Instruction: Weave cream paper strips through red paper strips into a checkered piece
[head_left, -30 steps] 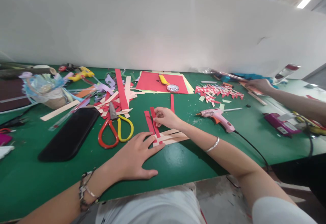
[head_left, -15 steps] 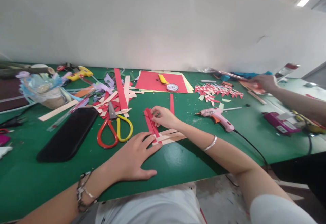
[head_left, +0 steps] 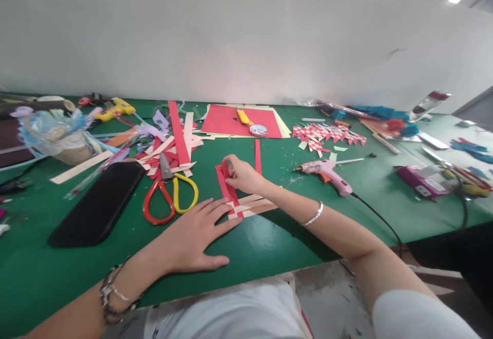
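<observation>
Red and cream paper strips cross in a small weave [head_left: 235, 208] on the green table. Its cream strips [head_left: 262, 201] run out to the right and its red strips point away from me. My left hand [head_left: 200, 231] lies flat, fingers spread, with the fingertips pressing on the weave's left edge. At the far end, my right hand [head_left: 242, 173] pinches a red paper strip [head_left: 226, 168] and bends it upward. Another red strip [head_left: 258, 156] lies behind my right hand. Scissors [head_left: 169, 190] with one red and one yellow handle rest left of the weave.
A black case [head_left: 98, 205] lies to the left, near a heap of paper scraps [head_left: 173, 146]. Red paper sheets [head_left: 219, 120] carry a yellow-handled tool and a small round dish [head_left: 258, 130]. A pink glue gun [head_left: 327, 172] and woven pieces [head_left: 331, 133] are on the right.
My right hand has shifted slightly, and the red strip in its pinch now curls up more. My left hand stays on the weave. Another person's arm at the right has left the view.
</observation>
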